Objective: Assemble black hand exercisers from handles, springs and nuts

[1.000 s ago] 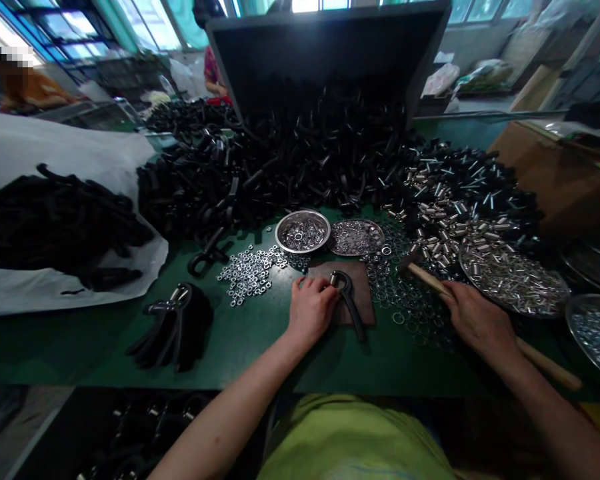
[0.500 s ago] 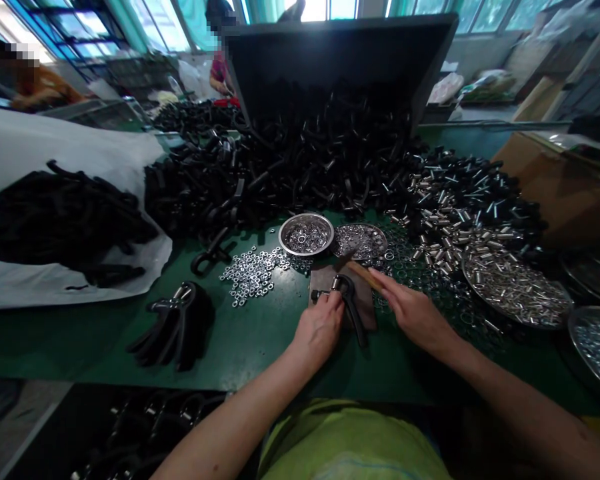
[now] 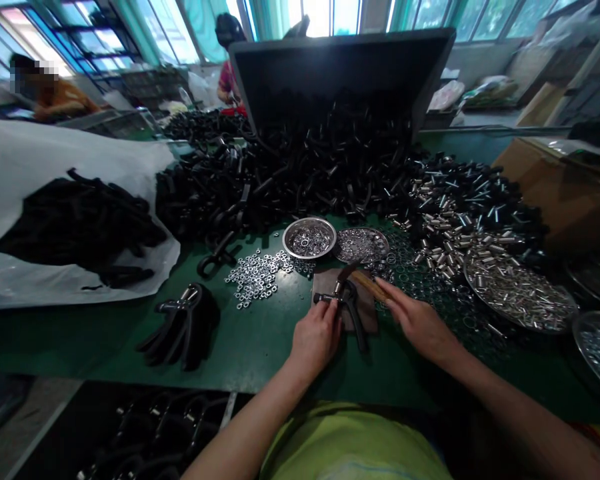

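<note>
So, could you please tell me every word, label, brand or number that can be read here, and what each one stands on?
No text can be read in this view.
Black part at the left hand: faint pale marks, possibly lettering, too small to read.
Cardboard box: no readable print.

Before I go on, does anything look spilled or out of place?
Nuts lie loose on the table left of the bowl, and rings are strewn right of the mat. Odd because neither lot is in a dish, though it may be deliberate.
</note>
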`<state>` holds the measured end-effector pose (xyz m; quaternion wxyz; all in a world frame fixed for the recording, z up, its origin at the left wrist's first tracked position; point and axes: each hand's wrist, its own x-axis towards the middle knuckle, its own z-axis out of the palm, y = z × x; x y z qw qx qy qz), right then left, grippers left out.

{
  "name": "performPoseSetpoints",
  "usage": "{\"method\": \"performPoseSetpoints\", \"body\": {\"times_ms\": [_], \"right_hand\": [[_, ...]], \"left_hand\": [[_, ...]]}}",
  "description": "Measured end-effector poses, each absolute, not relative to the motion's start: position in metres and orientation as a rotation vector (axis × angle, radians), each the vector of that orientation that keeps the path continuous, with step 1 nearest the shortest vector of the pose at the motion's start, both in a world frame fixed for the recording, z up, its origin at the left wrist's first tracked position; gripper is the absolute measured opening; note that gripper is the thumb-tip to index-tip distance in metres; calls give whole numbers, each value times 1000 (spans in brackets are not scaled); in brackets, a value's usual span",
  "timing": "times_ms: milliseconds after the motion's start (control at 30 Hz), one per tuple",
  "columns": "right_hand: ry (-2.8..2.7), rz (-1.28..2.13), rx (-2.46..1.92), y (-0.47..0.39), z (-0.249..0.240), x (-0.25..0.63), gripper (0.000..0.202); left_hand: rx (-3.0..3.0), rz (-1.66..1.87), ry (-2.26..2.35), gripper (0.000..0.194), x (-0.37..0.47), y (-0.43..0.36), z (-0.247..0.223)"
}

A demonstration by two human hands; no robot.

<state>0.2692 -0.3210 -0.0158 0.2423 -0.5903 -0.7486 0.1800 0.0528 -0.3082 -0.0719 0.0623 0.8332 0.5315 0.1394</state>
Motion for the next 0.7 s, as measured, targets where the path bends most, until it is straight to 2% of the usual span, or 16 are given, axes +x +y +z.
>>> {"method": "performPoseSetpoints", "body": {"times_ms": [100, 233, 333, 500, 700], "right_hand": [[-1853, 373, -1484, -346, 5, 271, 50], [-1946, 150, -1437, -361, -12, 273, 62], [-2260, 248, -1583, -354, -20, 272, 61], [-2101, 154, -1497, -350, 4, 267, 58], [-2298, 189, -1600, -350, -12, 273, 59]], "left_hand": [[2359, 574, 1683, 25, 51, -314, -78], [2272, 553, 1720, 15, 53, -313, -80], [2271, 495, 1707, 11, 53, -310, -78], [2270, 473, 1700, 12, 53, -308, -78], [2264, 454, 1688, 13, 53, -308, -78]]}}
